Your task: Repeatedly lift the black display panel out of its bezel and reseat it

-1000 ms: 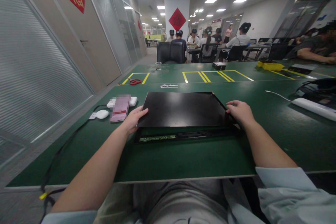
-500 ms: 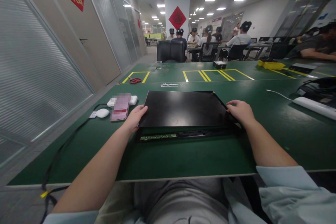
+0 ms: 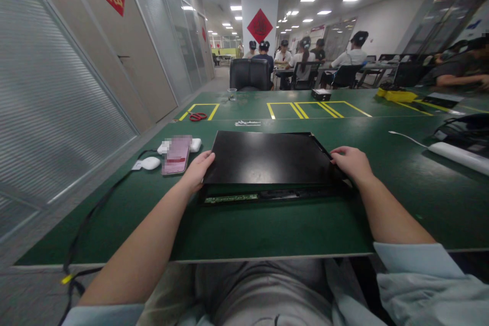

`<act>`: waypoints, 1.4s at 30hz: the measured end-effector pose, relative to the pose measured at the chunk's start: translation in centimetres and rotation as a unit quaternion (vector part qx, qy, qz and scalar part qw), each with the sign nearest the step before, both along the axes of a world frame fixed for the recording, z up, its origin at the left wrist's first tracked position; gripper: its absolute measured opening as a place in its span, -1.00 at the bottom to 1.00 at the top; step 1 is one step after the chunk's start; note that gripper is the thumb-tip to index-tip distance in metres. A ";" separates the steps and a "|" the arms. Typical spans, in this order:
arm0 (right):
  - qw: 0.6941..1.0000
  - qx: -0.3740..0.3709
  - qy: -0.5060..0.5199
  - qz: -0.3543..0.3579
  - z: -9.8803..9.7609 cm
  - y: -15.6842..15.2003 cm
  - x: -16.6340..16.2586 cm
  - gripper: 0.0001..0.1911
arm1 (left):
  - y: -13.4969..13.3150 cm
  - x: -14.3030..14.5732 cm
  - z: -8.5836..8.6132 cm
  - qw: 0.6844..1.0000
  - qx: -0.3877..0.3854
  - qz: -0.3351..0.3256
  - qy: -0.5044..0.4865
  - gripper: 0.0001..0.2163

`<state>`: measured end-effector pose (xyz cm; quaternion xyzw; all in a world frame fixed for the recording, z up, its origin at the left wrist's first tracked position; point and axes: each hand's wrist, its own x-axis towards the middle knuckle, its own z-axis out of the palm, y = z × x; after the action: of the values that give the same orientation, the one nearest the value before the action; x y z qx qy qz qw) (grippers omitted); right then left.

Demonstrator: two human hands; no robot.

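A flat, glossy black screen panel (image 3: 271, 158) lies over a shallow black frame (image 3: 323, 143) on the green table. Its near edge is raised off the frame, and a green circuit strip (image 3: 231, 198) shows in the gap below. My left hand (image 3: 199, 170) grips the panel's left edge, thumb on top and fingers hidden underneath. On the opposite side, my right hand (image 3: 351, 163) is closed at the right edge, its thumb and fingertips pinched there. Whether those fingertips hold the panel alone or also the frame is hard to see.
Left of the panel are a phone (image 3: 177, 155), a white oval device (image 3: 150, 163) and a black strap (image 3: 110, 193). Red scissors (image 3: 197, 116) and small white pieces (image 3: 247, 123) lie beyond. A white power strip (image 3: 458, 157) sits at right. Several people sit farther back.
The view has shifted very slightly. Both hands and the panel stay in nearly the same place.
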<state>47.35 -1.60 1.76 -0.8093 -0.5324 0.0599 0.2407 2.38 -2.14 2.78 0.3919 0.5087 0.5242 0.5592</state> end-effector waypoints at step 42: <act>1.000 0.012 0.016 0.001 0.1 -0.1 -0.1 -0.60 | 0.1 -0.4 -0.3 1.000 0.002 -0.029 -0.012 -0.68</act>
<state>47.27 -1.67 1.86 -0.8046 -0.5301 0.0671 0.2591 1.93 -2.04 2.46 0.4015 0.4895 0.5134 0.5793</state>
